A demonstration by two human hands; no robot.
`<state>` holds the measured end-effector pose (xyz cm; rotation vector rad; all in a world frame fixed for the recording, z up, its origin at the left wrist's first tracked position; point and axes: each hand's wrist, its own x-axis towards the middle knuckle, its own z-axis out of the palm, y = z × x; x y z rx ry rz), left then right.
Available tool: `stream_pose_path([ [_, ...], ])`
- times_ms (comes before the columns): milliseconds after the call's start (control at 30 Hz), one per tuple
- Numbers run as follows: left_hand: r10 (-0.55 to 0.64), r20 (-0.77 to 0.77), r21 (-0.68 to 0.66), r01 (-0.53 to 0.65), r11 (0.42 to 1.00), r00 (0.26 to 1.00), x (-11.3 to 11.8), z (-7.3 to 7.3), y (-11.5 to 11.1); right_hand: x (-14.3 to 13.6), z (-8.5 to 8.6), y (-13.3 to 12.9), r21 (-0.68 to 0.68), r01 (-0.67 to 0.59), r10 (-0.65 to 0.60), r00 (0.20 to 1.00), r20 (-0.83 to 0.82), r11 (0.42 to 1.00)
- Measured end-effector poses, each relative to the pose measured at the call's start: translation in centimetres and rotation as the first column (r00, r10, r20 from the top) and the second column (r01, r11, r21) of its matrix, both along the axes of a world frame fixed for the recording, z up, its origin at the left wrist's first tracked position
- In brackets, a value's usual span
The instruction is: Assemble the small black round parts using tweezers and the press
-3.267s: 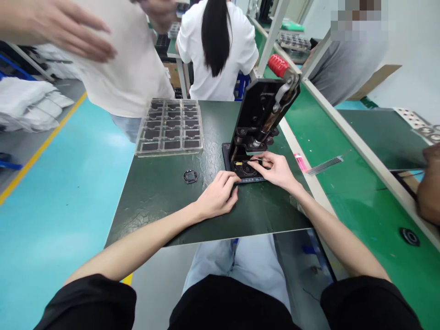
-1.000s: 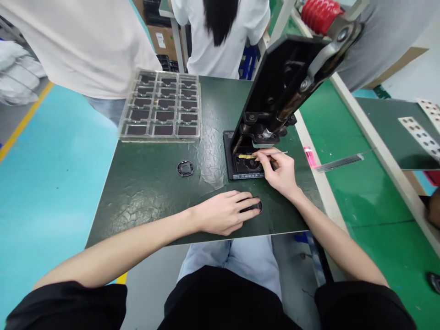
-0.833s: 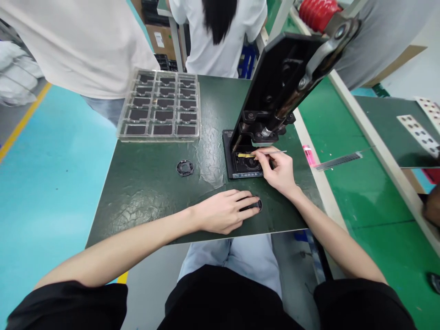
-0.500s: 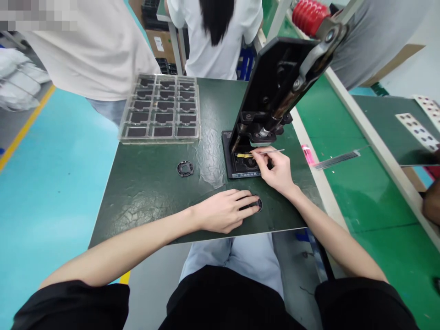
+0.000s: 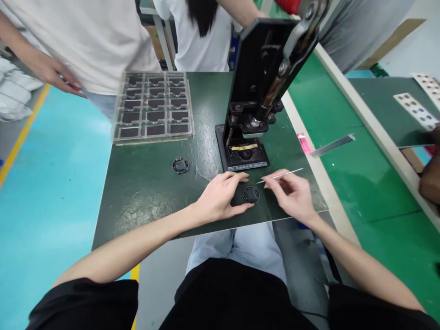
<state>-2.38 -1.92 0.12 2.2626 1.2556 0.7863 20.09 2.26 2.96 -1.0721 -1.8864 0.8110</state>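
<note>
My left hand [image 5: 225, 196] rests on the dark green table, thumb and fingers spread beside a round black part [image 5: 251, 195]. Between the fingers of my right hand [image 5: 292, 190] is a thin metal tool [image 5: 283, 174], its tip pointing left above the round part. Just beyond the hands stands a black hand press [image 5: 245, 158], with a yellow strip [image 5: 244, 147] lying across its base. A second round black part [image 5: 180, 165] lies to the left on the table.
A clear tray [image 5: 153, 137] of black pieces sits at the table's back left. People in light shirts stand behind, one person's arm reaching behind the press. Along the right runs a green surface [image 5: 374, 183] with a pink object [image 5: 303, 143] at its edge.
My right hand has moved from the press base toward me with the metal tool. My left hand has drawn back off the round part and opened. A person's hand has appeared at the left.
</note>
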Motion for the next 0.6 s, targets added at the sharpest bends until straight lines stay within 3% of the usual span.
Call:
stream_pose_path([
  [167,0.023,-0.005,-0.013,-0.023,1.000,1.000,0.7,-0.1,-0.2,-0.3,-2.7,-0.8,-0.050,-0.034,0.034,0.999,-0.002,0.998],
  [600,0.018,0.077,-0.082,-0.012,0.997,0.997,0.7,0.0,-0.4,-0.3,-2.6,-0.8,0.113,-0.116,0.096,0.981,0.168,0.987],
])
